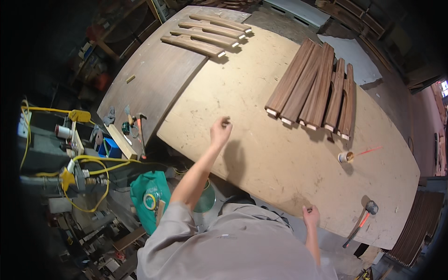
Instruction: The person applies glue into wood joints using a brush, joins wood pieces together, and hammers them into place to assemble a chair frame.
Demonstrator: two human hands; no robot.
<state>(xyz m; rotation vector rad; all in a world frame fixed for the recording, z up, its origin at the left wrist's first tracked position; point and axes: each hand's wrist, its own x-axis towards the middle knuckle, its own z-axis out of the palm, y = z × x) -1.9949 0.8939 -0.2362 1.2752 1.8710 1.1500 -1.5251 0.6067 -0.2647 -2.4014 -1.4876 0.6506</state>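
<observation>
My left hand [220, 131] is raised over the near left part of the pale work table [261, 163], its fingers curled in. A dark spot shows between the fingertips, too small to name. Low at the table's near edge is my right hand [311, 216], loosely bent, with thumb and forefinger apart and nothing plainly held. Dark brown wooden pieces with pale tenon ends [298, 88] lie side by side on the far right. Several slimmer wooden pieces [198, 46] are laid out at the far left. Neither hand touches any of them.
Right of centre stands a small open pot [345, 157] with a red stick beside it. A mallet [366, 217] rests near the right edge. Left are a hammer [141, 135], a blue box [109, 148], yellow cables [88, 158] and a green bag [151, 198].
</observation>
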